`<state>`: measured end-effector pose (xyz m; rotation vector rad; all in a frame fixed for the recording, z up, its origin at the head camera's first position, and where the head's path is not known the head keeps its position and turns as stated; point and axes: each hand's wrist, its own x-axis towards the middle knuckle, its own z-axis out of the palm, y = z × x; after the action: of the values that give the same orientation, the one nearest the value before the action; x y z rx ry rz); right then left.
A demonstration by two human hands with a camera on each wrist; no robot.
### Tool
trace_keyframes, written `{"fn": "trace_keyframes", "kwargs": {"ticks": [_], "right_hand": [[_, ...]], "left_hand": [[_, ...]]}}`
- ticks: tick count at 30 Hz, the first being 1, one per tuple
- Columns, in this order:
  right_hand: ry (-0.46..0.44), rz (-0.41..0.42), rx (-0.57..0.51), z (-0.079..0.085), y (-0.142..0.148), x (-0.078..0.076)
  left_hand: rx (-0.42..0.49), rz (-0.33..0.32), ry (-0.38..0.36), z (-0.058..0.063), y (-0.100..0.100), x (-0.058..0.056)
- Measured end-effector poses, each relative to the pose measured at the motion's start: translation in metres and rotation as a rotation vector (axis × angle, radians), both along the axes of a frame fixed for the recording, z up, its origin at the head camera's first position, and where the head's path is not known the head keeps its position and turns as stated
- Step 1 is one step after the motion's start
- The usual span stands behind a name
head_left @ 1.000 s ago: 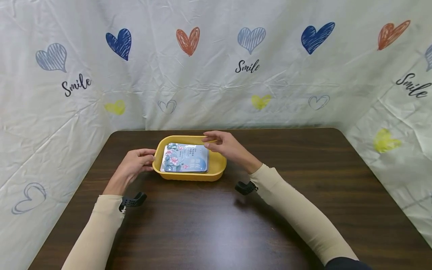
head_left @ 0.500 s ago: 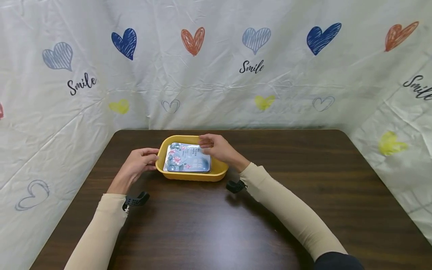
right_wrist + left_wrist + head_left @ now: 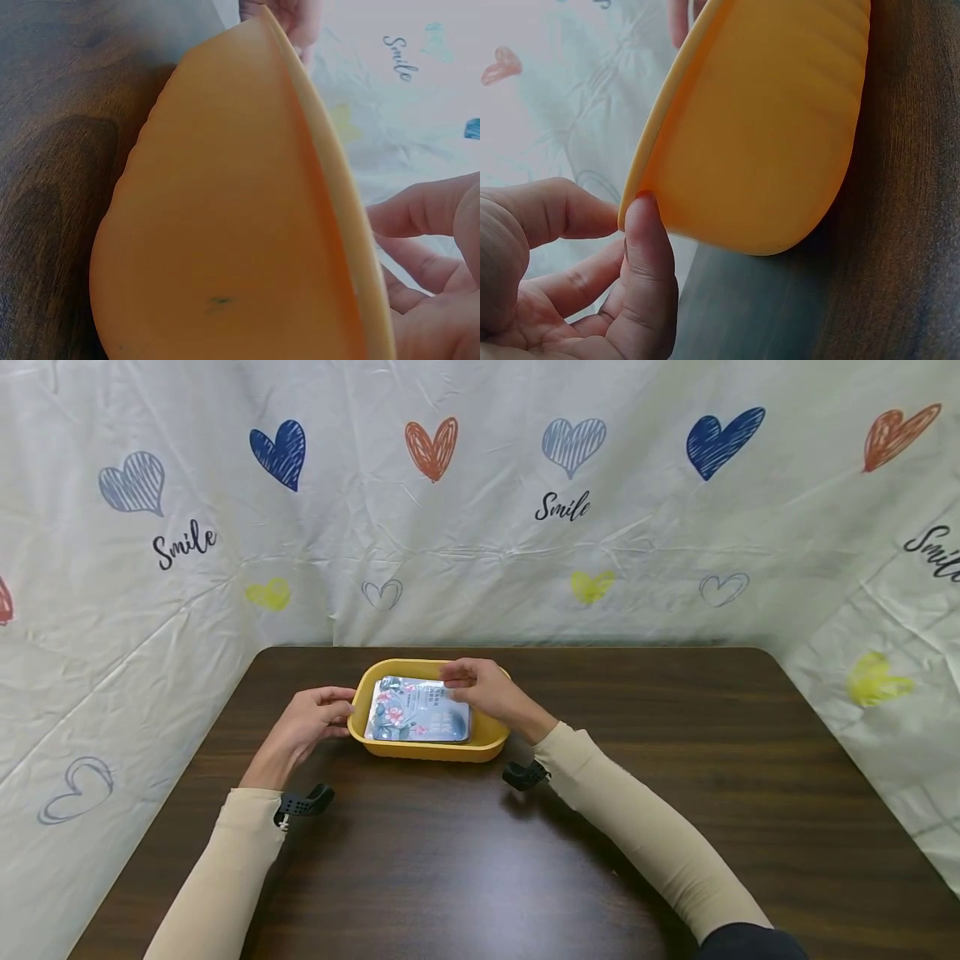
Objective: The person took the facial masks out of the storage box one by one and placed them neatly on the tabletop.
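A yellow plastic basin (image 3: 431, 750) with rounded ends stands towards the back of the table. Inside it lie flat light-blue sachets (image 3: 416, 714) printed with pink flowers, one on top of another. My left hand (image 3: 303, 727) pinches the basin's left rim; in the left wrist view the thumb and a finger (image 3: 649, 255) meet at that rim. Over the basin's right part reaches my right hand (image 3: 487, 689), its fingertips above the right edge of the sachets. Seen from the right wrist, its fingers (image 3: 420, 210) show past the basin's rim and are partly hidden by it.
The dark wooden table (image 3: 450, 843) carries the basin. A white cloth (image 3: 480, 527) with printed hearts and words hangs behind and beside the table. Black wrist straps (image 3: 303, 800) sit on both forearms.
My right hand has moved left and slightly down, further over the sachets. My left hand keeps its hold on the basin's rim. The head view has shifted slightly.
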<state>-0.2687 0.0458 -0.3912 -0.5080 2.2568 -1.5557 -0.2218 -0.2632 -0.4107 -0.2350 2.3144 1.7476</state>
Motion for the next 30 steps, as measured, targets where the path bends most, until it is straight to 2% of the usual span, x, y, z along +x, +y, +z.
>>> {"fn": "trace_keyframes", "kwargs": {"ticks": [9,15,22,30], "right_hand": [[0.006,0.01,0.021,0.0017,0.0013,0.002],[0.0,-0.004,-0.006,-0.0005,0.0003,0.0021],[-0.024,-0.071,-0.043,-0.0052,-0.0022,0.0031],[0.008,-0.152,-0.131,-0.0056,-0.0038,0.0083]], "left_hand": [[-0.008,0.002,0.004,0.0009,0.001,0.0008],[-0.009,-0.002,0.006,0.0,0.0018,-0.0001],[-0.014,0.002,-0.012,0.0012,0.0025,0.0002],[-0.012,-0.002,-0.006,0.0005,0.0014,0.0015]]}}
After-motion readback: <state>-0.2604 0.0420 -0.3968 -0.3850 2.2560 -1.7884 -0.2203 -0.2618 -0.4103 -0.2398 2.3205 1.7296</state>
